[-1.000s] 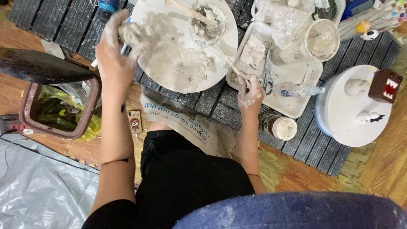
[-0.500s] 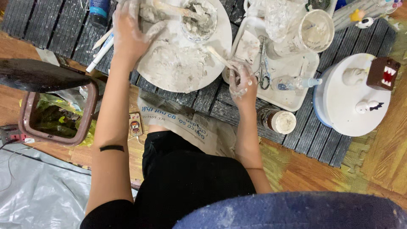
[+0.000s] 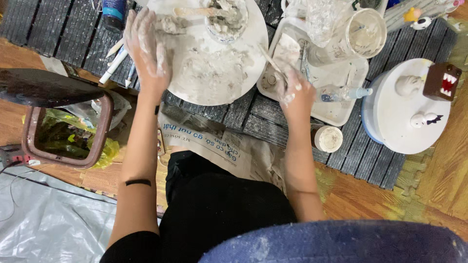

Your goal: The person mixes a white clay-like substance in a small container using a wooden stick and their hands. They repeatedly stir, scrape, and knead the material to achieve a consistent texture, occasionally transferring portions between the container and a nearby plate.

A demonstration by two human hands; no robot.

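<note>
My left hand [image 3: 146,48], smeared with pale clay, lies with fingers spread on the left edge of a round white board [image 3: 214,78] coated in clay. My right hand [image 3: 295,90] is closed around a thin wooden stick [image 3: 269,57] that points up-left over the corner of a white tray [image 3: 336,109]. A bowl of wet clay [image 3: 226,17] with a stirrer stands at the board's far side. Both hands work over a dark slatted mat.
A clay-smeared cup [image 3: 363,31] and a small spray bottle [image 3: 341,93] sit in the tray, with a small jar [image 3: 327,139] below it. A white turntable [image 3: 390,131] with small figurines stands at right, a brown bin [image 3: 100,141] at left. White pens [image 3: 114,65] and newspaper [image 3: 219,146] are nearby.
My left hand has shifted slightly along the board's left edge and now lies flat with fingers spread. My right hand stays at the tray corner with the stick.
</note>
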